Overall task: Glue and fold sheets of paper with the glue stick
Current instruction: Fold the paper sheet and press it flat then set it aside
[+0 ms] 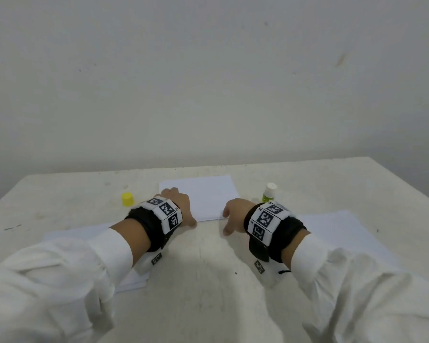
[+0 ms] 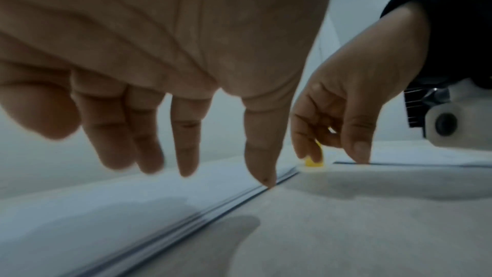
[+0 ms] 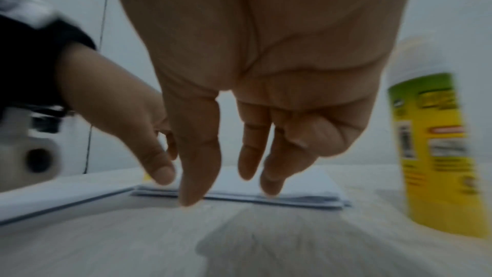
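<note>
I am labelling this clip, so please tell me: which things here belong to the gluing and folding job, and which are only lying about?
For the job:
- folded paper, both hands at its near edge
- glue stick, standing uncapped
- yellow cap
- paper stack left
- paper stack right

Lying about:
- nothing loose; only the table and wall

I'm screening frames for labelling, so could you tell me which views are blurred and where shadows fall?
Head view: fairly sharp, the yellow cap reads clearly, soft shadow on the table between the arms. Left wrist view: left hand smeared, dark shadows beneath. Right wrist view: blurriest; glue stick label is illegible.
</note>
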`<action>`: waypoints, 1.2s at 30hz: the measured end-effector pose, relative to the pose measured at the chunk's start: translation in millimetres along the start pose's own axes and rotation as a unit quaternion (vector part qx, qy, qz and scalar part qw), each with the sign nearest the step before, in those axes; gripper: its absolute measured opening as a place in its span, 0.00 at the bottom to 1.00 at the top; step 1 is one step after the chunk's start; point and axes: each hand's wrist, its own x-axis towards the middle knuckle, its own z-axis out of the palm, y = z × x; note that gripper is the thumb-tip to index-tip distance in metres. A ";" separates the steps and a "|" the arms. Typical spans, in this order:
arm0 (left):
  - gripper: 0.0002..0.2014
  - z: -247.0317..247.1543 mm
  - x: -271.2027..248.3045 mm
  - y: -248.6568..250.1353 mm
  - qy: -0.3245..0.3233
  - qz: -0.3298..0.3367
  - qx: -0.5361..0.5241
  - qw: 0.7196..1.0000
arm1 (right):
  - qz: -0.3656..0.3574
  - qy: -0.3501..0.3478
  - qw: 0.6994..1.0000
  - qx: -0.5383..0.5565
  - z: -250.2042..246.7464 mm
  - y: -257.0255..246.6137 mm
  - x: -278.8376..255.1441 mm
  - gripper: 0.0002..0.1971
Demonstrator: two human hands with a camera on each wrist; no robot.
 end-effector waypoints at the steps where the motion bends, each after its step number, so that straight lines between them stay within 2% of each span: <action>1: 0.24 -3.4 -3.6 13.4 -0.015 0.026 -0.011 0.999 | -0.008 -0.007 1.000 0.005 3.9 7.4 -12.4 0.26; 4: 0.21 -9.2 -19.0 60.8 -0.061 0.096 -0.059 0.992 | 0.005 -0.046 0.999 -0.016 18.1 50.4 -38.7 0.19; 7: 0.19 -9.3 -29.8 108.9 -0.076 0.163 -0.099 0.979 | 0.059 -0.071 0.996 -0.007 21.4 110.9 -57.1 0.18; 9: 0.21 -7.4 -33.2 138.4 -0.063 0.193 -0.102 0.974 | 0.117 -0.050 0.992 0.001 20.4 153.5 -68.2 0.23; 12: 0.31 -2.2 -30.2 175.6 -0.041 0.195 -0.088 0.976 | 0.183 -0.045 0.982 0.009 25.2 208.4 -79.4 0.38; 15: 0.36 7.4 -20.9 203.7 -0.041 0.185 -0.043 0.981 | 0.182 -0.071 0.981 -0.007 39.8 244.5 -76.5 0.46; 19: 0.47 21.6 -10.4 223.4 -0.021 0.144 -0.021 0.989 | 0.179 -0.056 0.982 0.015 48.7 254.4 -80.8 0.45; 22: 0.51 21.1 -8.0 230.5 -0.030 0.120 -0.024 0.992 | 0.163 -0.059 0.985 0.015 50.3 257.7 -79.7 0.42; 26: 0.53 10.3 -9.8 237.0 -0.060 0.099 -0.023 0.993 | 0.156 -0.061 0.986 -0.005 50.9 258.4 -75.6 0.34; 32: 0.52 1.7 -17.4 244.7 -0.067 0.090 -0.029 0.993 | 0.161 -0.083 0.982 -0.048 51.9 257.0 -62.9 0.33; 36: 0.48 -1.1 -22.1 248.1 -0.068 0.088 -0.022 0.994 | 0.161 -0.075 0.981 -0.075 58.2 264.3 -45.9 0.38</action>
